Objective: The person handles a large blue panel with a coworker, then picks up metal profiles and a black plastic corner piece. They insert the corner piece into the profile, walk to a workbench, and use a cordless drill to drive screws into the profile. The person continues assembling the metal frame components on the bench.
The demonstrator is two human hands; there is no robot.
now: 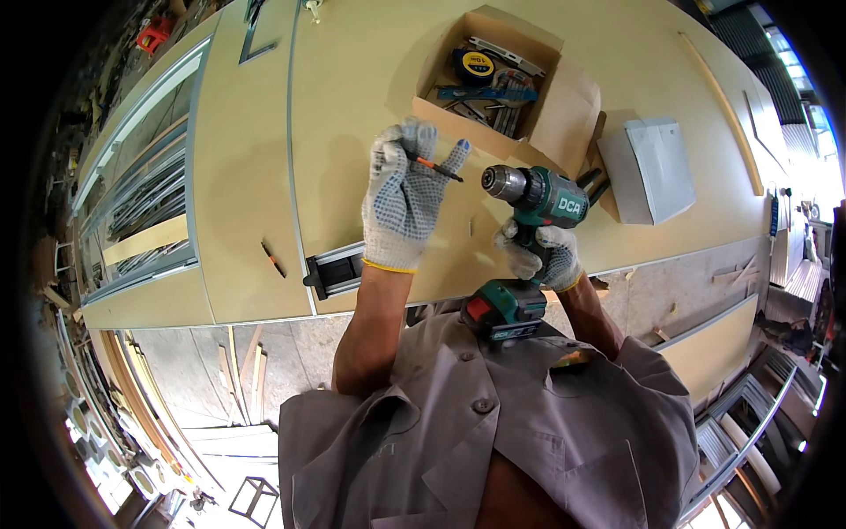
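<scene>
Both my hands wear white knitted gloves with blue dots. My left hand (403,198) is raised over the panel, its fingers pinching a thin black driver bit (438,167) with an orange band. The bit's dark tip points toward the chuck of the green and black cordless drill (548,201), a short gap away. My right hand (551,254) wraps round the drill's handle; the drill faces left, and its battery (504,309) hangs close to my shirt. In the chuck, no bit shows. A second orange-banded bit (274,259) lies on the panel left of my left hand.
An open cardboard box (538,40) holds a tape measure (476,67) and several small tools. Right of it stands a grey-white box (650,172). An aluminium profile (339,270) with a black end lies by my left wrist. A framed opening (196,159) cuts the panel at left.
</scene>
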